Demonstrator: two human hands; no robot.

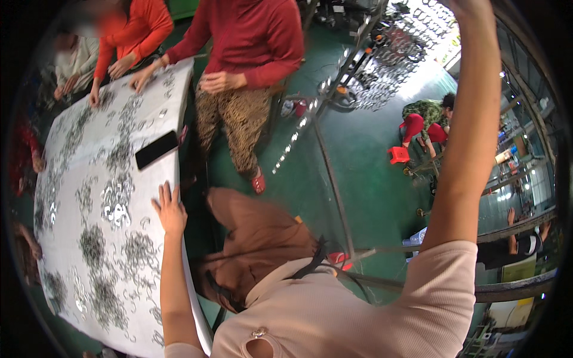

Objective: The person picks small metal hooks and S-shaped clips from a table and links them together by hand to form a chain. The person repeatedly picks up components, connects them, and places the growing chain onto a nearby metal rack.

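Note:
My left hand (171, 210) rests near the right edge of a white-topped table (149, 206), its fingers spread and nothing held in them. Just beyond it on the tabletop lies a black phone (157, 150). Loose piles of small, thin, curved dark and silvery pieces (116, 203) are scattered to the left of this hand. My right arm is raised high, and my right hand (468, 5) is cut off by the upper edge. Its fingers are out of sight, so I cannot tell whether it holds anything.
Several people sit or stand around the table, one in a dark red top (250, 48) nearest me. Rows of shiny pieces (412, 53) hang at the upper right by a metal frame (328, 173). Farther off, a person in green camouflage (421, 110) bends beside a red stool (398, 155).

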